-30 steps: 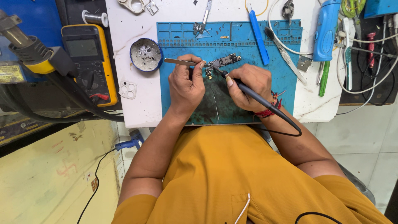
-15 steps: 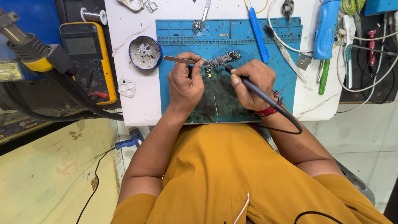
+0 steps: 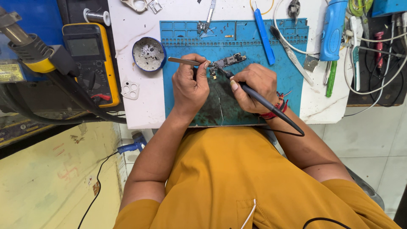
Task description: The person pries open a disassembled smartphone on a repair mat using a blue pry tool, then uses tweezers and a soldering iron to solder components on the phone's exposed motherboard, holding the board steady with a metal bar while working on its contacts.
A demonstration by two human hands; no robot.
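A small circuit board (image 3: 229, 60) lies on the blue work mat (image 3: 186, 32) on a white bench. My left hand (image 3: 190, 85) grips metal tweezers (image 3: 183, 61), whose tips reach toward the board's left end. My right hand (image 3: 252, 87) holds a black soldering iron (image 3: 258, 98) like a pen; its tip touches the board near the tweezers. The iron's black cord loops past my right wrist, which wears red thread bands.
A round blue tin (image 3: 149, 54) of solder debris sits left of the mat. A yellow multimeter (image 3: 89, 59) and a hot air gun (image 3: 29, 46) are further left. Blue tools (image 3: 263, 32), a blue cylinder (image 3: 333, 29), a green pen (image 3: 330, 78) and cables lie to the right.
Both hands have stayed over the board with only slight shifts. The soldering iron tip remains at the board's left end.
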